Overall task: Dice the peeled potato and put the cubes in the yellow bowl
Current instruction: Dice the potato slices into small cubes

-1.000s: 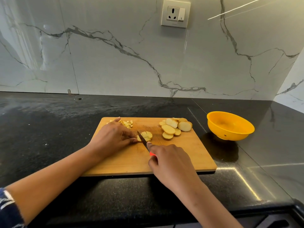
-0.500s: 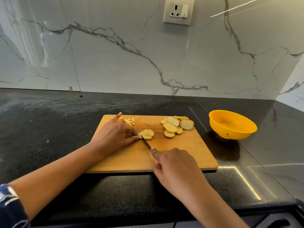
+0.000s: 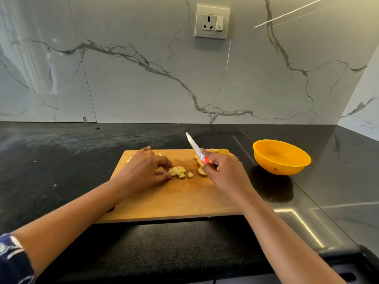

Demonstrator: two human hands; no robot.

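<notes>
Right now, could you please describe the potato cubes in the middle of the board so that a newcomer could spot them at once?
On the black countertop lies a wooden cutting board. Near its middle, just right of the left hand, sits a small cluster of pale cubes. They are blocky, unlike the round slices to their right, partly behind the right hand.

Black countertop [image 3: 61, 160]; veined marble backsplash [image 3: 133, 89]; switched socket [image 3: 212, 22] on backsplash.
</notes>
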